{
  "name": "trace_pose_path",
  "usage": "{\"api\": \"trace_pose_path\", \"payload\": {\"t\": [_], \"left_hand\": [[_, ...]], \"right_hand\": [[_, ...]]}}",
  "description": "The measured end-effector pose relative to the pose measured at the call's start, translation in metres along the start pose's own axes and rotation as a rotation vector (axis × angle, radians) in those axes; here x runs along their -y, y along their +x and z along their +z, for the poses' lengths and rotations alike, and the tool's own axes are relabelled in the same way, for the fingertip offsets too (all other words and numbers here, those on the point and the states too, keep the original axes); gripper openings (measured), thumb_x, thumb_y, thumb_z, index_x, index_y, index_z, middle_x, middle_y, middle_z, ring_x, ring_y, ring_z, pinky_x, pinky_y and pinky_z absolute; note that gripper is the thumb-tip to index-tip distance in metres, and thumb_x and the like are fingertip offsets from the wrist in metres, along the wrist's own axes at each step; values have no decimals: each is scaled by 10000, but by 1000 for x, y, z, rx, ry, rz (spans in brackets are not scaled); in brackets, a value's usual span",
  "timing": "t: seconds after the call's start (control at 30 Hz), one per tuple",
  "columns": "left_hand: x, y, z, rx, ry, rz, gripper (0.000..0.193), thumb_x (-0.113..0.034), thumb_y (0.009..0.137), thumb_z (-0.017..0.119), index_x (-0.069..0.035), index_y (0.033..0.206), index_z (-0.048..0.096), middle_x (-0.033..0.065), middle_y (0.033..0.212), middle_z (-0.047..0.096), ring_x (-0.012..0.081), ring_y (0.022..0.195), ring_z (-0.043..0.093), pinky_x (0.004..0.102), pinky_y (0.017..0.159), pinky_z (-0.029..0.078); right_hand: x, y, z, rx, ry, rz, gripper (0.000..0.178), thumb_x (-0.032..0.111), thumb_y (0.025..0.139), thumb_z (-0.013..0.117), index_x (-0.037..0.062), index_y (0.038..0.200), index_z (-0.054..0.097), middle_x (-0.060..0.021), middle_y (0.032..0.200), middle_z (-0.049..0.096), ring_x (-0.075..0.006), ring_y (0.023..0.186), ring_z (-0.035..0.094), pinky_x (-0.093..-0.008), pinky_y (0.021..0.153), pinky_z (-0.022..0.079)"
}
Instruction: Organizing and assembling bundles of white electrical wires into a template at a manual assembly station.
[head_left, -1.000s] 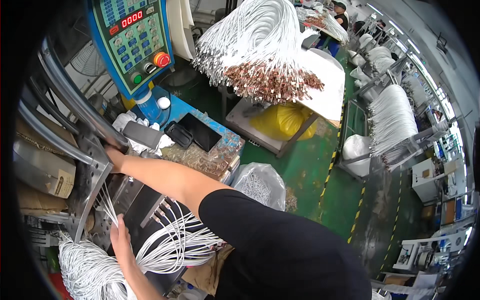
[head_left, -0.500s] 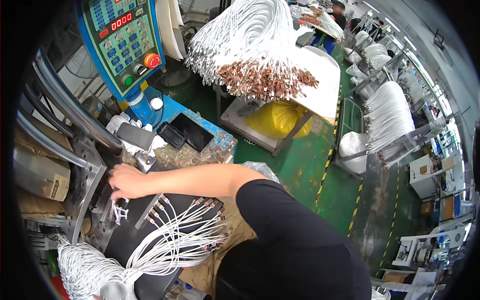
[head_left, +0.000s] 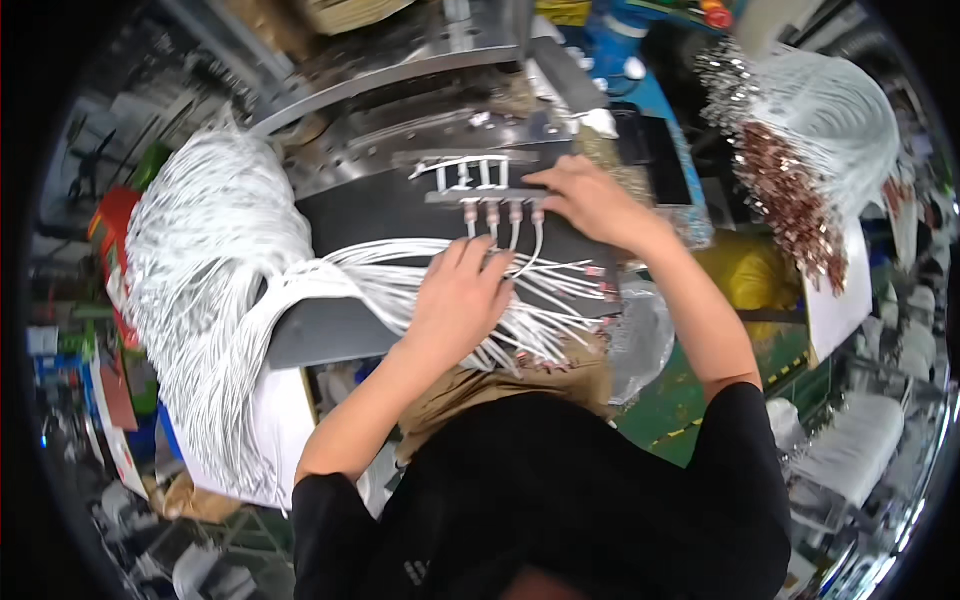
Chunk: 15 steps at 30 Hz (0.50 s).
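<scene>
My left hand (head_left: 462, 290) lies over a spread bundle of white cables (head_left: 390, 255) on a dark work plate (head_left: 330, 335). Its fingers are apart and rest on the cables just below a narrow metal bar (head_left: 450, 197). Several cable ends with pinkish connectors (head_left: 493, 212) sit in a row along that bar. At the bar's right end, my right hand (head_left: 590, 200) pinches it between thumb and finger. Just beyond the bar lies a white ladder-shaped plastic piece (head_left: 462, 177), with a second metal strip (head_left: 405, 158) along its far side.
A large heap of white cables (head_left: 215, 220) hangs at the left. Ahead stands a perforated metal machine bed (head_left: 360, 140). On the right are a blue bench (head_left: 680, 150) with a dark flat device, a yellow bag (head_left: 745, 270) and a cable bundle with copper-coloured ends (head_left: 785, 190).
The view has swung left. My right hand has let go of the white plastic piece, now lying beyond the bar, and has moved to the bar's end. My left hand has come into view.
</scene>
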<state>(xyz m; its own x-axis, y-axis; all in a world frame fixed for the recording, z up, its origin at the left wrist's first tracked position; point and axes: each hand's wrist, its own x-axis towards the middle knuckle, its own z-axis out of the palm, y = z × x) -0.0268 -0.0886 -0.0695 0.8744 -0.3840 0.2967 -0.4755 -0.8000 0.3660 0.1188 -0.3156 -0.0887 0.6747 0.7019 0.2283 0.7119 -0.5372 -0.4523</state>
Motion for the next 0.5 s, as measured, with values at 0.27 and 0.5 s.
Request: {"api": "trace_pose_path", "payload": {"t": [0.27,0.5], "left_hand": [[12,2,-3,-118,78,-67,268,-203,864,720,-64,1081,647,113,1092,616,288,992,605,370,782,544],[57,44,-18,-114,220,-199,246,-253,896,680,-72,733,646,94,783,660,291,760,661,379,657,538]], "right_hand": [[1,66,12,-143,187,-53,229,163,971,609,-12,1109,663,-171,1023,624,-345,1029,593,-390,914,463],[-65,200,59,-496,154,-180,336,263,990,604,-7,1184,652,-176,1065,664,-329,1003,633,-352,897,481]]}}
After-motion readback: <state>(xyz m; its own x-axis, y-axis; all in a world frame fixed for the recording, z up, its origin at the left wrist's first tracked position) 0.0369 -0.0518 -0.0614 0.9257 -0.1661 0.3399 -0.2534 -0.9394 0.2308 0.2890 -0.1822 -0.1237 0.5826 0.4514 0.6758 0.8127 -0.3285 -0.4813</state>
